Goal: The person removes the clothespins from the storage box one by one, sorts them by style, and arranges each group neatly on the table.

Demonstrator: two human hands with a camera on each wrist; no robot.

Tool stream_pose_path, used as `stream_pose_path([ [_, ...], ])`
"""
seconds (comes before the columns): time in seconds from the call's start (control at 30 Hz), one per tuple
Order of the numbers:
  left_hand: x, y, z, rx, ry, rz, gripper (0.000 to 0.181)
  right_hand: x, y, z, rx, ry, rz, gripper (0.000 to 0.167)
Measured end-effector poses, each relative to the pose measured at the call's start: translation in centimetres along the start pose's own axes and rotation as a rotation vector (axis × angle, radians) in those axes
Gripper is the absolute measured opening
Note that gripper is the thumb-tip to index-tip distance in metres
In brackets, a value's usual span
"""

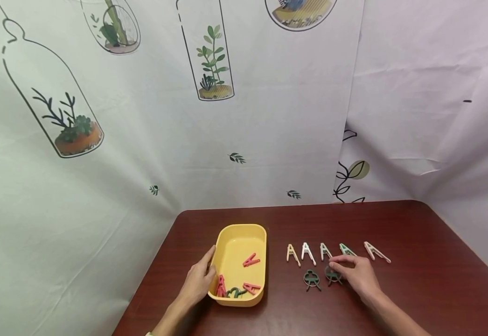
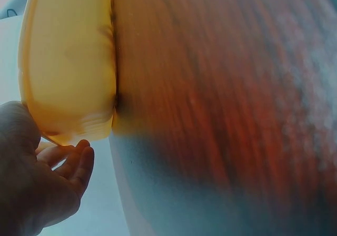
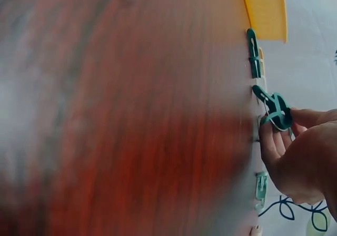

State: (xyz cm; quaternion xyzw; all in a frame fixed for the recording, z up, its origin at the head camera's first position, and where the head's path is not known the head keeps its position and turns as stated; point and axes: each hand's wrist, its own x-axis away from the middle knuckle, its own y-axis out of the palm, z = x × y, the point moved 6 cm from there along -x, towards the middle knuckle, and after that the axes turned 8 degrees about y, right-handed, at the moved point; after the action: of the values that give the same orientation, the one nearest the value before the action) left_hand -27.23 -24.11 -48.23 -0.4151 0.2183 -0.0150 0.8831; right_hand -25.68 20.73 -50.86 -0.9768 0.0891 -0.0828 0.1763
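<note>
The right thumb and fingers of the right hand (image 1: 358,275) pinch a dark green clip (image 1: 333,272). Just left of those fingertips, another dark green clip (image 1: 311,279) lies on the brown table (image 1: 288,319). Farther left, the left hand (image 1: 199,279) holds the side of a yellow tub (image 1: 233,256) with its thumb and fingers. Inside, next to those fingers, are red clips (image 1: 250,260) and a green clip (image 1: 236,293). Past the right fingers, five lighter clips (image 1: 305,248) make a row. Behind everything hangs a white cloth (image 1: 261,130) with plant pictures.
</note>
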Motion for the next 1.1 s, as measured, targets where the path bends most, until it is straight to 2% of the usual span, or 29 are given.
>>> stream_pose_path([
  [0.2,0.0,0.1,-0.1,0.003,0.000,0.001,0.057,0.1,-0.3,0.0,0.149,-0.026,0.024,0.016],
  [0.47,0.0,0.0,0.0,0.004,0.004,0.005,0.057,0.1,-0.5,-0.3,0.259,-0.113,0.046,0.012],
  [0.97,0.0,0.0,-0.1,-0.012,0.006,0.008,0.057,0.5,-0.6,-0.9,0.336,-0.184,0.078,0.008],
  [1.1,0.0,0.0,-0.1,-0.009,0.005,0.005,0.057,0.6,-0.7,-1.1,0.352,-0.198,0.112,0.007],
])
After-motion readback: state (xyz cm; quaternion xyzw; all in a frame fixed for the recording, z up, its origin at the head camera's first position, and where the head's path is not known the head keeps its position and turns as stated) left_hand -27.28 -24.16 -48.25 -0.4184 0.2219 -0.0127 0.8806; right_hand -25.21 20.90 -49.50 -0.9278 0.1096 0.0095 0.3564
